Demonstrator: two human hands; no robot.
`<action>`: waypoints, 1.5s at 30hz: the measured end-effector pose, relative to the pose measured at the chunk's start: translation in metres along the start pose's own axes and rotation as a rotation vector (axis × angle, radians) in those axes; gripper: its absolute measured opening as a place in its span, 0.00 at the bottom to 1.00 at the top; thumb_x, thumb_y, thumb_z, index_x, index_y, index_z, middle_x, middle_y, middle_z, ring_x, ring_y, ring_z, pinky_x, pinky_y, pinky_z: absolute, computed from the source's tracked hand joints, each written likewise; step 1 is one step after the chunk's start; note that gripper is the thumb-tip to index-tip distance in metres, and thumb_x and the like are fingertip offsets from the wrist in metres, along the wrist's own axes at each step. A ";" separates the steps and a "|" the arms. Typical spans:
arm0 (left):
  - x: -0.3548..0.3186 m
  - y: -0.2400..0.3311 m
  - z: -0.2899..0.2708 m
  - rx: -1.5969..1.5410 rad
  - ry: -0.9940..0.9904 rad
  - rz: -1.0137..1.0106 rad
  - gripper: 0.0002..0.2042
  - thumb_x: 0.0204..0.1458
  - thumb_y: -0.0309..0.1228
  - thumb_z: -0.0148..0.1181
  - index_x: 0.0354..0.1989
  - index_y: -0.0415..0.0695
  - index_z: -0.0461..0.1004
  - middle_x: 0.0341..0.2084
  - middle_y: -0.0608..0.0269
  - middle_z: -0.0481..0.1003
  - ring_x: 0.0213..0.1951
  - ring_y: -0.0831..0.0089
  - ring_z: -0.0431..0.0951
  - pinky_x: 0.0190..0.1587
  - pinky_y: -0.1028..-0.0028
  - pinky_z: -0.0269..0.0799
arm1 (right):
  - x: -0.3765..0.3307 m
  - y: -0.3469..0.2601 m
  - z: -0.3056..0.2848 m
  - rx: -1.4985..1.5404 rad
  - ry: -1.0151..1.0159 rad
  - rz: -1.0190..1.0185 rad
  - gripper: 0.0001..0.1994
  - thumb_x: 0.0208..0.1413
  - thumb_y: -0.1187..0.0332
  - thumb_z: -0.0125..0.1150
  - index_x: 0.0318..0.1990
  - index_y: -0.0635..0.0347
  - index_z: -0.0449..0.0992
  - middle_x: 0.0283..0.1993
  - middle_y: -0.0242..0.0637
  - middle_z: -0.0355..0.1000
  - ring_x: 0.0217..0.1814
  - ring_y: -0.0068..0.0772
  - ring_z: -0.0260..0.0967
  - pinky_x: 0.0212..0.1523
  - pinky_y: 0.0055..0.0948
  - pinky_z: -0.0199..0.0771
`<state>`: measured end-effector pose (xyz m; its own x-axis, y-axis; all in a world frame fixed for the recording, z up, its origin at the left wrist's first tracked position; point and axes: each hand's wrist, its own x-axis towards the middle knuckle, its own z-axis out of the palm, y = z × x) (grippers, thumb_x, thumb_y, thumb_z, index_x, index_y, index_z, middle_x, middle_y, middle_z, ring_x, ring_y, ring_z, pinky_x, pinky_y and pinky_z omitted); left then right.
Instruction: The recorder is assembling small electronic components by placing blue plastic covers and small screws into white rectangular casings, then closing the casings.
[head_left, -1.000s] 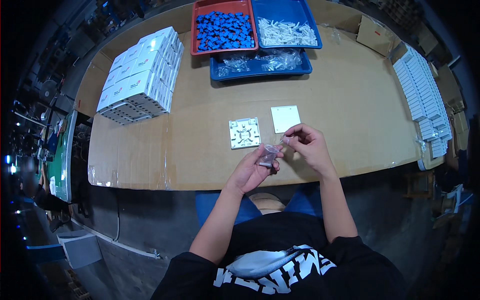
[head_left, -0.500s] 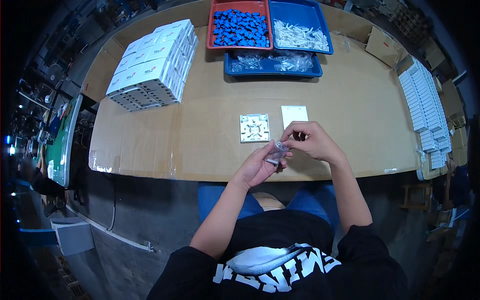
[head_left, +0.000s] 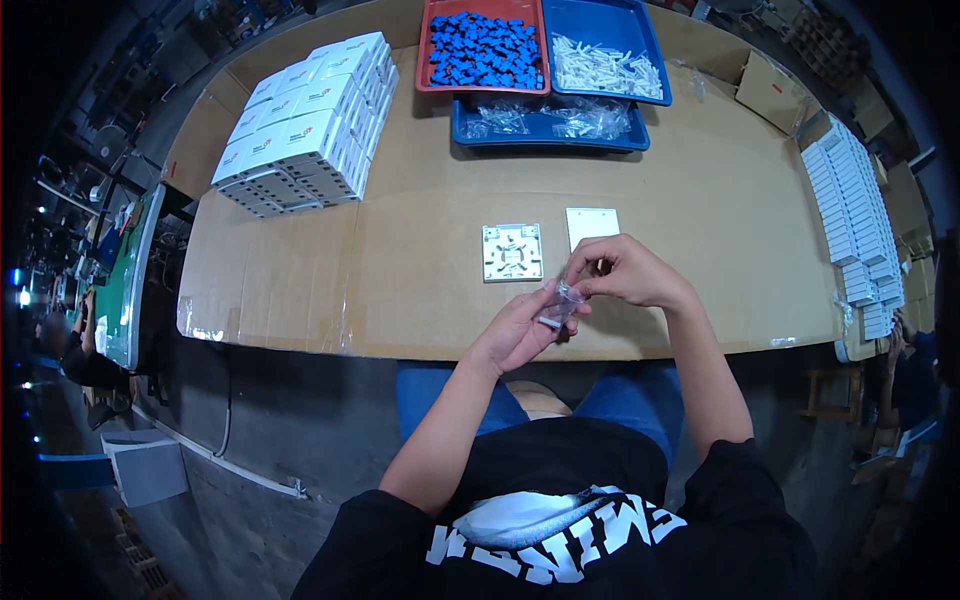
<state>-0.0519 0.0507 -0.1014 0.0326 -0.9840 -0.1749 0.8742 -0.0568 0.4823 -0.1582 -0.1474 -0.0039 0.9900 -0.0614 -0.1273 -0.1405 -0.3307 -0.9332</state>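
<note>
A small clear plastic bag (head_left: 561,307) with a white piece inside is between my two hands, over the near part of the table. My left hand (head_left: 522,328) is closed around the lower part of the bag. At the bag's upper end, the fingertips of my right hand (head_left: 627,274) are pinched on it. Just beyond them lies a square white plastic box base (head_left: 512,253), its inner clips and round guides facing up. Beside it, a flat white cover (head_left: 592,224) is partly hidden behind my right hand.
At the far side, a red tray (head_left: 421,60) holds blue clips and a blue tray (head_left: 662,85) holds white sticks. A lower blue tray (head_left: 560,147) has clear bags. White boxes (head_left: 305,125) are stacked left; white parts (head_left: 845,215) line the right edge of the cardboard-covered table (head_left: 420,270).
Both hands stay on the bag in nearly the same place. My right hand has shifted very slightly; the rest of the scene has only moved a little in the picture.
</note>
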 end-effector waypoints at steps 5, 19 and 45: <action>-0.002 0.001 0.003 0.045 0.025 -0.001 0.22 0.72 0.48 0.46 0.57 0.40 0.73 0.46 0.55 0.79 0.40 0.72 0.78 0.44 0.73 0.73 | 0.010 -0.001 -0.003 0.068 -0.120 0.007 0.03 0.51 0.79 0.70 0.34 0.66 0.84 0.47 0.39 0.79 0.44 0.25 0.75 0.47 0.28 0.75; -0.001 0.002 0.003 0.012 0.005 0.011 0.21 0.71 0.46 0.48 0.56 0.40 0.71 0.45 0.56 0.78 0.41 0.70 0.78 0.45 0.70 0.73 | 0.011 -0.011 -0.005 -0.084 -0.230 -0.049 0.16 0.67 0.65 0.56 0.51 0.68 0.82 0.57 0.45 0.78 0.47 0.35 0.78 0.51 0.33 0.77; -0.001 0.004 0.012 -0.073 0.013 0.041 0.21 0.71 0.48 0.46 0.61 0.46 0.70 0.47 0.60 0.77 0.40 0.72 0.76 0.47 0.70 0.71 | -0.001 -0.013 -0.004 0.002 -0.076 0.022 0.20 0.74 0.59 0.49 0.55 0.69 0.78 0.48 0.38 0.80 0.47 0.25 0.75 0.54 0.29 0.75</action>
<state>-0.0539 0.0496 -0.0890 0.0750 -0.9829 -0.1682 0.9049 -0.0038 0.4256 -0.1572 -0.1467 0.0096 0.9849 0.0034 -0.1730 -0.1623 -0.3283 -0.9305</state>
